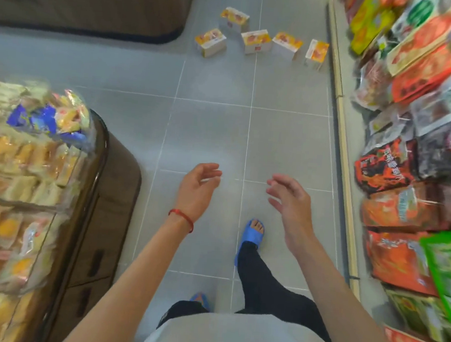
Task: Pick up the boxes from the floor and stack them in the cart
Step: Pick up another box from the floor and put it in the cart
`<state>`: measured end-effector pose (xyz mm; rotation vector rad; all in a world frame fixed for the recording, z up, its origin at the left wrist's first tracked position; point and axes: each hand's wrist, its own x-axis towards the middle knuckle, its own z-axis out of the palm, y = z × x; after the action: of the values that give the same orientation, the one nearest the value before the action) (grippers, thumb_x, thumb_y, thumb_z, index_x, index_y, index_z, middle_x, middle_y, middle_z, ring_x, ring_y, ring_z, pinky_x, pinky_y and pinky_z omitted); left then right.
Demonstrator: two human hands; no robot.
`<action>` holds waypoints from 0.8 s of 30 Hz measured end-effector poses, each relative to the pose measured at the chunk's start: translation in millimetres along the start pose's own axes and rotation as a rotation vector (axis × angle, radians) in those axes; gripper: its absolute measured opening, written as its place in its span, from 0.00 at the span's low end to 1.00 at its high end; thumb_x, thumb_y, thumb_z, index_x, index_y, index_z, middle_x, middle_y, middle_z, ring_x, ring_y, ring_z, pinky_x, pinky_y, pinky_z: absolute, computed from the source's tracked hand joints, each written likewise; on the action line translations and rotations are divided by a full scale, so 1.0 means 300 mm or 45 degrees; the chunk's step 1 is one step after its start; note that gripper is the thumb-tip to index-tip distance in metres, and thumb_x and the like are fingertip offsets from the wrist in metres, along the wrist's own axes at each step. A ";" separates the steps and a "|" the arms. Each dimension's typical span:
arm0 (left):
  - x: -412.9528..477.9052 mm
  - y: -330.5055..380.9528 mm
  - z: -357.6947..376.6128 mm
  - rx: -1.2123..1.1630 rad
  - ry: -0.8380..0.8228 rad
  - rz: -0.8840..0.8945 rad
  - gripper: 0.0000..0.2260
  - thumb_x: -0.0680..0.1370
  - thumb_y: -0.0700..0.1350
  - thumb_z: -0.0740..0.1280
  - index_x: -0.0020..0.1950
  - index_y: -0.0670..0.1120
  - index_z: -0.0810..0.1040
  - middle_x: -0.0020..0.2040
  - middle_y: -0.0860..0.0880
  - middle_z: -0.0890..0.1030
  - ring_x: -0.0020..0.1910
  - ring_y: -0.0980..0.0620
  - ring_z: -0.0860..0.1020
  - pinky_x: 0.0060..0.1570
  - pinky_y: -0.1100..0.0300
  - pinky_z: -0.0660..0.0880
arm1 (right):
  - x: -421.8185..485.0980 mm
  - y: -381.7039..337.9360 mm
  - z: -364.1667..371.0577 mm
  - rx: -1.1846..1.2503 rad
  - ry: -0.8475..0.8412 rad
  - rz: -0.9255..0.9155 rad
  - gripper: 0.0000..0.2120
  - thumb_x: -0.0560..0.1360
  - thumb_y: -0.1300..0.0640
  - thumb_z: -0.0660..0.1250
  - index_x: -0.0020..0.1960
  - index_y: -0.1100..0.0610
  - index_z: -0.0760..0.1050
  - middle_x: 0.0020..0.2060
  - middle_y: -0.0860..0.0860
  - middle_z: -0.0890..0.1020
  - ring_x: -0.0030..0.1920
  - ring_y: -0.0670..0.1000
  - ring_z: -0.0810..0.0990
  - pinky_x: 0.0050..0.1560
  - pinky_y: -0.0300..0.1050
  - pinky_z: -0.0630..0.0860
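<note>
Head view: 5 boxes [255,41], upright, row running left-right — left hand [197,190], right hand [291,202] spread, empty.

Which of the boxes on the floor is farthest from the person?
The lone box at the back, set behind the other four, which form a rough row in front of it.

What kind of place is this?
Most likely a small grocery or snack shop aisle: shelves of packaged snacks on the right, a display of wrapped bread on the left, boxes on the tiled floor.
</note>
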<state>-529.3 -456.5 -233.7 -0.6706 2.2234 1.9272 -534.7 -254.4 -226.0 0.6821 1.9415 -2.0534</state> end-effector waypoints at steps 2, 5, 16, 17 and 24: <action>0.148 0.085 0.070 -0.005 0.001 -0.014 0.12 0.79 0.36 0.66 0.61 0.47 0.78 0.56 0.50 0.83 0.51 0.55 0.80 0.45 0.66 0.72 | 0.160 -0.090 -0.006 -0.011 -0.012 -0.006 0.08 0.80 0.62 0.68 0.57 0.56 0.81 0.52 0.53 0.84 0.47 0.47 0.82 0.54 0.45 0.78; 0.343 0.214 0.169 -0.032 0.012 -0.040 0.12 0.79 0.35 0.66 0.58 0.49 0.78 0.55 0.49 0.84 0.53 0.51 0.80 0.47 0.62 0.73 | 0.370 -0.222 -0.010 -0.028 -0.019 0.015 0.09 0.80 0.62 0.68 0.58 0.56 0.81 0.53 0.53 0.84 0.47 0.47 0.82 0.53 0.44 0.78; 1.145 0.556 0.386 -0.051 0.028 -0.053 0.12 0.79 0.34 0.65 0.58 0.48 0.78 0.53 0.49 0.84 0.55 0.51 0.80 0.52 0.60 0.72 | 1.169 -0.634 0.145 -0.092 -0.088 0.027 0.07 0.80 0.60 0.68 0.55 0.52 0.81 0.53 0.52 0.85 0.48 0.47 0.83 0.56 0.46 0.80; 1.234 0.577 0.398 -0.063 0.022 -0.062 0.12 0.79 0.33 0.65 0.57 0.47 0.78 0.53 0.49 0.83 0.55 0.51 0.80 0.52 0.60 0.72 | 1.253 -0.667 0.166 -0.089 -0.078 0.033 0.07 0.80 0.60 0.69 0.56 0.52 0.81 0.53 0.52 0.85 0.47 0.46 0.83 0.55 0.46 0.80; 1.815 0.781 0.466 -0.022 -0.016 -0.129 0.12 0.79 0.35 0.65 0.60 0.46 0.79 0.54 0.50 0.84 0.56 0.52 0.80 0.54 0.59 0.74 | 1.790 -0.923 0.307 -0.079 0.006 0.085 0.07 0.80 0.59 0.69 0.57 0.53 0.82 0.51 0.51 0.84 0.49 0.47 0.83 0.55 0.46 0.80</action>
<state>-1137.8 -435.4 -249.2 -0.7556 2.1245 1.8985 -1145.6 -241.7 -241.4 0.7279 1.9490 -1.9455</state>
